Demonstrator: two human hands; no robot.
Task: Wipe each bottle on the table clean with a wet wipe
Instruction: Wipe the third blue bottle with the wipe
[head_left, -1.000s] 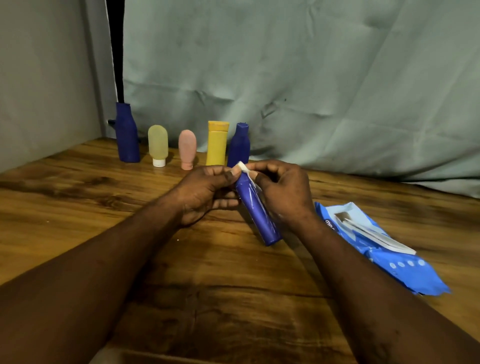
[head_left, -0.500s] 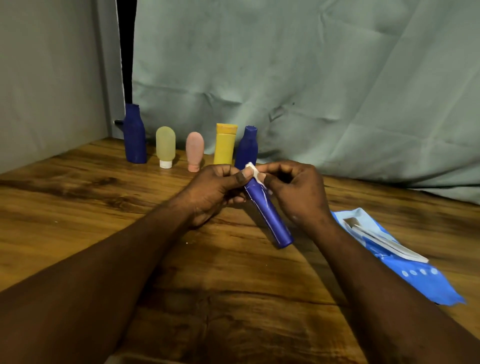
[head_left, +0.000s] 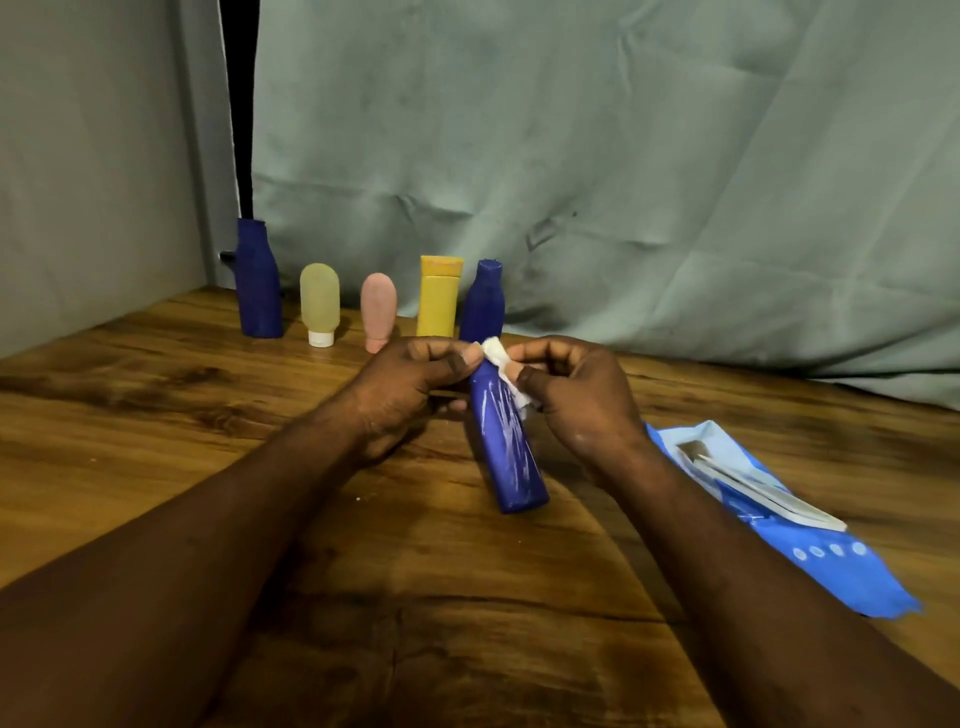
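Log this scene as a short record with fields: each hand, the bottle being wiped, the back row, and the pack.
left hand: grips the held bottle's upper end
right hand: pinches the wipe against that upper end
held bottle: blue, tilted, white streaks down its side
back row, left to right: tall blue bottle, pale yellow bottle, pink bottle, yellow tube, short blue bottle, all standing
pack: blue, flap open, lying on the table beside the right arm
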